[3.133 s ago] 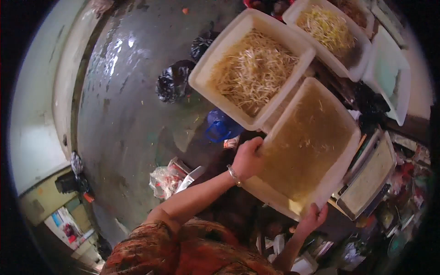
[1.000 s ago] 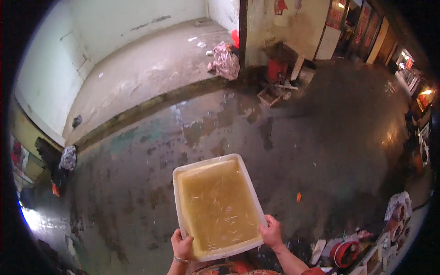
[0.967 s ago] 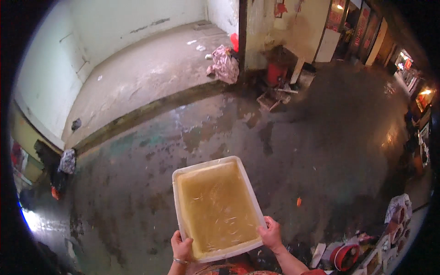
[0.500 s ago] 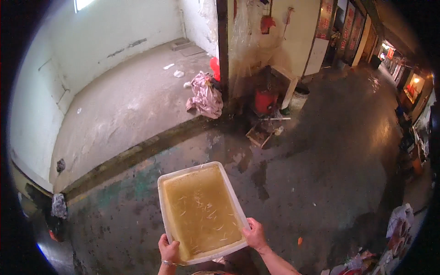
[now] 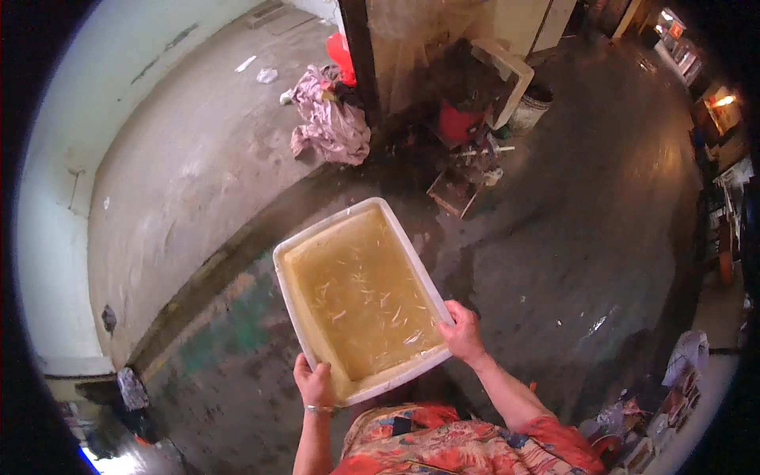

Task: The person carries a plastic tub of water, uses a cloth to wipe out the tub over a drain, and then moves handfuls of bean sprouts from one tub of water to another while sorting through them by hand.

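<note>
Between my two hands is a rectangular white plastic tub (image 5: 402,229), held out in front of my body. Murky yellow-brown liquid (image 5: 356,317) covers its inside, with several thin pale slivers in it that I cannot identify. My left hand (image 5: 315,383) grips the near left corner, thumb over the rim, a bracelet at the wrist. On the right side, near the lower corner, my right hand (image 5: 462,329) is closed round the rim. The fingers under the tub are hidden on both sides.
Dark wet floor (image 5: 570,237) surrounds me. A raised concrete ledge (image 5: 229,253) crosses on the left, with crumpled pink cloth (image 5: 336,127) at its edge. Ahead stand a red container (image 5: 461,125), a white bucket (image 5: 532,111) and a wooden box (image 5: 455,191). Assorted clutter (image 5: 633,419) lies lower right.
The tub and both hands sit higher in the picture, and the tub is turned slightly. My patterned red clothing has come into view as the camera view tilted downward. Both hands keep their grip.
</note>
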`<act>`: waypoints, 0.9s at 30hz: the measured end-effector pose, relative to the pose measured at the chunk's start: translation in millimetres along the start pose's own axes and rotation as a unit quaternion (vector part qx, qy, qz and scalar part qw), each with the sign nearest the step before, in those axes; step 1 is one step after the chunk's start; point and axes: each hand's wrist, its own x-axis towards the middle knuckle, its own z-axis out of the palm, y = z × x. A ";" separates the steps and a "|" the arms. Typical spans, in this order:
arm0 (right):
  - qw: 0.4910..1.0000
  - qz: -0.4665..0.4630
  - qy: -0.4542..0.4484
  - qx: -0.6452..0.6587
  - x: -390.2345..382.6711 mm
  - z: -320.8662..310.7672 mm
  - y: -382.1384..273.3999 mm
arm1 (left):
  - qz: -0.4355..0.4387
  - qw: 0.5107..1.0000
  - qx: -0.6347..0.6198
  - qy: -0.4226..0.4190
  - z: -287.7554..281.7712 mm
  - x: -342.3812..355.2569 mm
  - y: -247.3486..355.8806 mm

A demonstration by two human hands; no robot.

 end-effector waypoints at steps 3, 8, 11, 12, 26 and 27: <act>0.999 0.038 0.007 0.035 45.3 6.9 3.5 | -0.019 1.000 -0.003 -0.016 24.3 47.5 11.1; 0.996 0.090 -0.002 0.028 128.3 8.6 31.1 | -0.028 0.999 0.015 -0.035 78.4 138.5 39.2; 0.993 0.089 0.010 0.076 184.7 9.6 33.9 | -0.037 0.998 0.042 -0.040 104.3 187.1 47.3; 0.994 0.095 -0.002 0.050 206.5 6.5 40.1 | -0.037 0.998 0.048 -0.035 118.1 204.1 52.9; 0.992 0.126 -0.015 -0.015 469.5 -28.4 136.1 | -0.085 0.995 0.050 -0.008 300.9 402.1 27.5; 0.991 0.136 -0.002 0.010 485.7 -29.6 145.7 | -0.081 0.996 0.038 0.003 319.8 417.6 22.4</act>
